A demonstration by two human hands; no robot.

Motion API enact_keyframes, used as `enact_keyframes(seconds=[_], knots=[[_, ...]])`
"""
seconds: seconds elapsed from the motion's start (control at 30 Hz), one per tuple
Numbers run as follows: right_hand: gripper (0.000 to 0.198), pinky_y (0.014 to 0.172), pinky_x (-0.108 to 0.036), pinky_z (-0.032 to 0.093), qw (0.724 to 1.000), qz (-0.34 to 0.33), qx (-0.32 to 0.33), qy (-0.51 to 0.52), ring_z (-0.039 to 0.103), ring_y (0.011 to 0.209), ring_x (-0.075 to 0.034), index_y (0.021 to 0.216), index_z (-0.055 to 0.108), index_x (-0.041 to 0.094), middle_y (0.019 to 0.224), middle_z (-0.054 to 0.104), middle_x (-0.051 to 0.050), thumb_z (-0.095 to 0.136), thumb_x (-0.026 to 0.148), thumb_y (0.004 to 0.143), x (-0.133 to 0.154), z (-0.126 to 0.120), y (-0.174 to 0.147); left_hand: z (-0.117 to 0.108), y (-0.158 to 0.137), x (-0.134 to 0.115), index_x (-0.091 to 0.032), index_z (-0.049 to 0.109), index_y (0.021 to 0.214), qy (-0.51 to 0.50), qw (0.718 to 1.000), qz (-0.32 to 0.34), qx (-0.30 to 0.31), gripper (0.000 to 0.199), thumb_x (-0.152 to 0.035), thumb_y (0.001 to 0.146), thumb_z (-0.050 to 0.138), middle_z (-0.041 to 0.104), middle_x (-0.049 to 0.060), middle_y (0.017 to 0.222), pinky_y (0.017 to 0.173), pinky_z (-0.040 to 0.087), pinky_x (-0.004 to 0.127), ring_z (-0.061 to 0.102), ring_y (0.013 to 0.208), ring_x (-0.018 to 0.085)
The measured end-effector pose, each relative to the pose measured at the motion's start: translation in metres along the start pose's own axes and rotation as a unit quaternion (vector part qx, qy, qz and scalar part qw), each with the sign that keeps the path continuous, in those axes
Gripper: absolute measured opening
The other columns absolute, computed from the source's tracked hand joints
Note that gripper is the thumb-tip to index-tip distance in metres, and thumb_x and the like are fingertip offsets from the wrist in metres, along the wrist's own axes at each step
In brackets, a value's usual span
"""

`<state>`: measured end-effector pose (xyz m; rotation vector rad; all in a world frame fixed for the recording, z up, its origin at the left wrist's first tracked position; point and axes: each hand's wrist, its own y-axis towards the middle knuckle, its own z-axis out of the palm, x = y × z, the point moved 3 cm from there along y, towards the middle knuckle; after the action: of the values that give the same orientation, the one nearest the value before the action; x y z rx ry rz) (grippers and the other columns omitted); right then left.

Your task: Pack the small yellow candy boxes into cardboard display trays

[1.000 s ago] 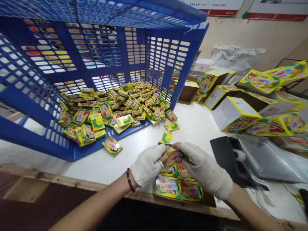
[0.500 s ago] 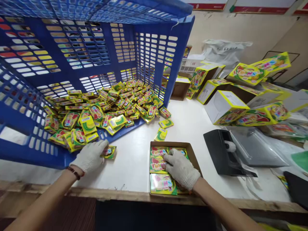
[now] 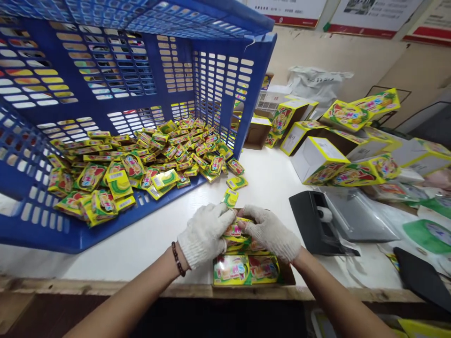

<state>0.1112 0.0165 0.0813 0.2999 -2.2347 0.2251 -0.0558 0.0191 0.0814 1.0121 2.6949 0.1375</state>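
Note:
My left hand (image 3: 206,234), in a white knitted glove, is closed on a small yellow printed packet (image 3: 232,230) over the open carton (image 3: 289,276). My right hand (image 3: 272,233), gloved alike, reaches in from the other side, its fingers bent onto the same packet. Both hands hide much of the carton's far half. In its near half, flat packets (image 3: 230,270) lie side by side, faces up. Just beyond the hands, a loose packet (image 3: 230,197) rests on the white table (image 3: 169,225).
A tipped blue plastic crate (image 3: 105,234) at left holds a heap of similar packets (image 3: 169,150). Several empty printed cartons (image 3: 320,159) are piled at back right. A black tape dispenser (image 3: 313,223) and clear plastic bags (image 3: 355,216) lie to the right.
My left hand has moved right from beside the crate to the carton, bringing a packet. My right hand has lifted off the packed rows to meet it. The view has shifted slightly right.

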Motion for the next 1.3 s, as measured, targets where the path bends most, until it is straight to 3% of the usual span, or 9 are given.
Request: enact_keyframes(seconds=[0.13, 0.27, 0.53, 0.7, 0.8, 0.97, 1.1, 1.2, 1.3], knots=[[0.020, 0.083, -0.032, 0.049, 0.996, 0.056, -0.069, -0.004, 0.064, 0.091, -0.020, 0.095, 0.063, 0.019, 0.097, 0.071, -0.004, 0.051, 0.029, 0.082, -0.023, -0.015, 0.001, 0.005, -0.004, 0.004, -0.018, 0.058, 0.105, -0.002, 0.998, -0.053, -0.017, 0.031, -0.038, 0.083, 0.063, 0.061, 0.009, 0.104, 0.078, 0.047, 0.041, 0.058, 0.093, 0.026], [0.024, 0.087, -0.035, 0.048, 0.985, 0.040, -0.170, -0.014, 0.063, 0.095, -0.020, 0.100, 0.060, 0.020, 0.101, 0.069, -0.005, 0.048, 0.027, 0.080, -0.037, -0.024, 0.004, 0.022, -0.005, -0.018, -0.019, 0.059, 0.084, 0.045, 0.998, -0.038, 0.006, 0.014, -0.024, 0.091, 0.048, 0.062, 0.006, 0.084, 0.075, 0.045, 0.041, 0.059, 0.082, 0.023], [0.018, 0.086, -0.031, 0.048, 0.997, 0.020, -0.068, -0.042, 0.063, 0.092, -0.018, 0.092, 0.066, 0.020, 0.096, 0.071, -0.004, 0.051, 0.017, 0.083, -0.044, 0.014, 0.025, 0.055, 0.001, -0.028, -0.018, 0.065, 0.085, 0.033, 0.983, 0.083, 0.162, 0.010, -0.019, 0.087, 0.055, 0.068, 0.007, 0.091, 0.078, 0.048, 0.040, 0.063, 0.087, 0.023], [0.020, 0.074, -0.026, 0.045, 0.973, 0.058, -0.040, -0.222, 0.061, 0.085, -0.017, 0.094, 0.069, 0.017, 0.098, 0.067, -0.009, 0.049, 0.017, 0.090, -0.045, 0.042, 0.031, 0.058, -0.029, -0.029, -0.019, 0.065, 0.080, -0.012, 0.978, 0.132, 0.164, 0.003, -0.021, 0.078, 0.064, 0.069, 0.005, 0.086, 0.086, 0.047, 0.040, 0.063, 0.085, 0.022], [0.022, 0.074, -0.027, 0.043, 0.949, 0.031, -0.001, -0.313, 0.058, 0.089, -0.020, 0.090, 0.069, 0.017, 0.100, 0.065, -0.011, 0.047, 0.018, 0.092, -0.037, 0.050, 0.026, 0.050, -0.036, -0.029, -0.020, 0.063, 0.080, -0.082, 0.986, 0.124, 0.081, 0.005, -0.019, 0.081, 0.058, 0.067, 0.003, 0.081, 0.078, 0.047, 0.034, 0.061, 0.080, 0.019], [0.023, 0.089, -0.030, 0.044, 0.952, -0.068, 0.023, -0.297, 0.056, 0.099, -0.021, 0.095, 0.068, 0.016, 0.105, 0.064, -0.011, 0.045, 0.011, 0.092, -0.033, 0.059, 0.010, 0.016, -0.017, 0.056, -0.019, 0.062, 0.102, -0.067, 0.986, -0.078, -0.134, 0.022, -0.019, 0.087, 0.047, 0.063, 0.008, 0.100, 0.084, 0.047, 0.031, 0.059, 0.094, 0.019], [0.025, 0.092, -0.032, 0.046, 0.961, -0.093, 0.022, -0.259, 0.057, 0.102, -0.021, 0.100, 0.067, 0.015, 0.108, 0.064, -0.012, 0.046, 0.006, 0.089, -0.037, 0.067, 0.005, -0.008, -0.010, 0.160, -0.015, 0.055, 0.123, 0.124, 0.922, -0.363, -0.057, 0.047, -0.032, 0.079, 0.060, 0.054, 0.018, 0.126, 0.095, 0.042, 0.043, 0.051, 0.119, 0.034], [0.023, 0.092, -0.032, 0.048, 0.974, -0.111, -0.020, -0.196, 0.059, 0.101, -0.021, 0.096, 0.068, 0.017, 0.107, 0.066, -0.010, 0.049, 0.008, 0.087, -0.037, 0.061, 0.007, -0.015, -0.016, 0.190, -0.014, 0.058, 0.117, 0.123, 0.910, -0.394, -0.017, 0.040, -0.034, 0.082, 0.055, 0.060, 0.019, 0.118, 0.089, 0.044, 0.045, 0.058, 0.109, 0.036], [0.025, 0.093, -0.035, 0.049, 0.976, -0.128, -0.153, -0.091, 0.061, 0.102, -0.021, 0.101, 0.069, 0.020, 0.107, 0.067, -0.010, 0.048, 0.015, 0.089, -0.035, 0.041, 0.009, -0.015, -0.028, 0.173, -0.014, 0.056, 0.119, 0.003, 0.927, -0.365, -0.084, 0.042, -0.041, 0.087, 0.050, 0.062, 0.016, 0.117, 0.092, 0.044, 0.044, 0.058, 0.109, 0.034]])
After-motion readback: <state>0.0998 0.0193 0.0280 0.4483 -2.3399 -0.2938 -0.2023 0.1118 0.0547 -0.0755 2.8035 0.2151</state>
